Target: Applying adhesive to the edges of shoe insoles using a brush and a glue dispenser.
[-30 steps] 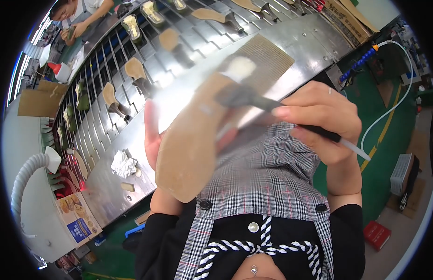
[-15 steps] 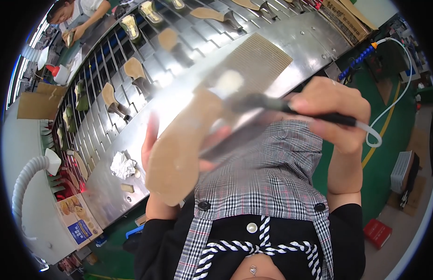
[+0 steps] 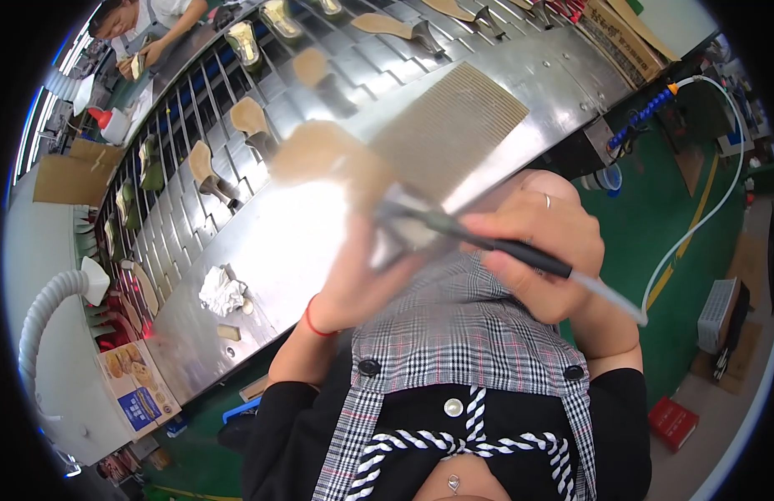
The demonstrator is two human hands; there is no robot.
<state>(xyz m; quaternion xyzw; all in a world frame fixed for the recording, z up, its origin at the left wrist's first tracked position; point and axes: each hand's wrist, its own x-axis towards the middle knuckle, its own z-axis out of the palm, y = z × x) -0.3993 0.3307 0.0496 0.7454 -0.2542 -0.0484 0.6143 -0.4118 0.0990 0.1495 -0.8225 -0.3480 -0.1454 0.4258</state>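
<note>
- We see the left hand point(image 3: 358, 280) holding a tan sole point(image 3: 320, 154) near its heel end; blur keeps us from telling how each finger sits.
- The right hand point(image 3: 544, 246) pinches a black-handled tool point(image 3: 533, 255) between thumb and fingers, pen-fashion, a pale tube trailing from its back end.
- The tan sole is up in front of the apron point(image 3: 462, 342) and over the near edge of the bench point(image 3: 287, 250), broad and rounded at its far end, narrower toward the hand. Its surface looks plain and smooth, though smeared by blur.
- The tool's tip overlaps the sole's heel end; we cannot tell whether they touch. A silvery-dark patch there is hard to make out.
- On the bench, a ribbed mat point(image 3: 458, 117) lies beyond the hands; white crumpled material point(image 3: 222, 290) and a small tan block point(image 3: 228, 332) lie toward the left end.
- Along the bench's far edge, more heeled soles point(image 3: 201, 167) stand on a slatted conveyor point(image 3: 166, 221).
- At the bench's right end, a brown carton point(image 3: 616, 46) bears dark printed characters; at its left corner, a box point(image 3: 136, 388) shows food pictures and a blue printed panel.
- A co-worker point(image 3: 145, 29) at upper left is cut off by the frame.
</note>
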